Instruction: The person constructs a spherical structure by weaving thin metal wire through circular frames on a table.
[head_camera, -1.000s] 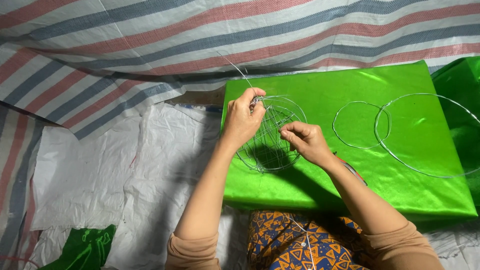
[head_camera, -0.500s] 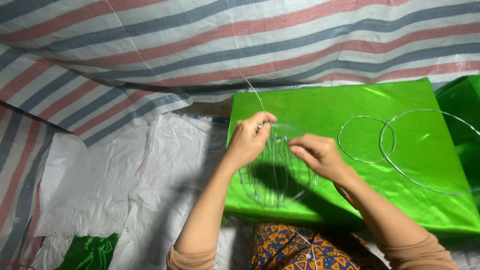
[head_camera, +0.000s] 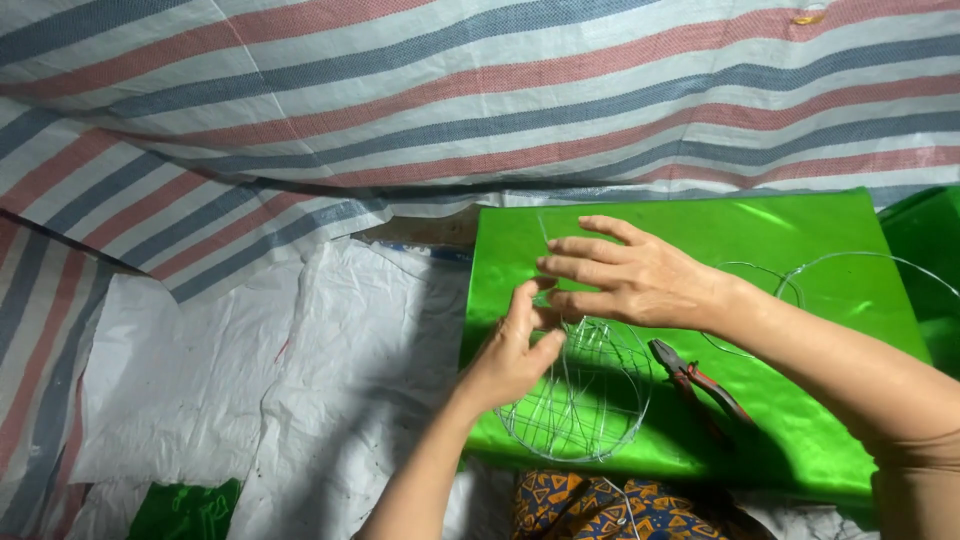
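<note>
We see left hand (head_camera: 515, 360) pinching top rim of round silver wire cage frame (head_camera: 578, 395), thumb and fingers closed on wire. Right hand (head_camera: 625, 275) hovers just above, fingers spread, fingertips at upper wires (actual grip we cannot tell). Frame rests on shiny green fabric-covered board (head_camera: 800, 240), near front edge. Red-handled pliers (head_camera: 700, 380) lie just beside frame. Loose wire rings (head_camera: 850, 270) further right. Striped tarp (head_camera: 400, 110) behind.

Wire hoop (head_camera: 870, 275) partly beyond right edge.
</note>
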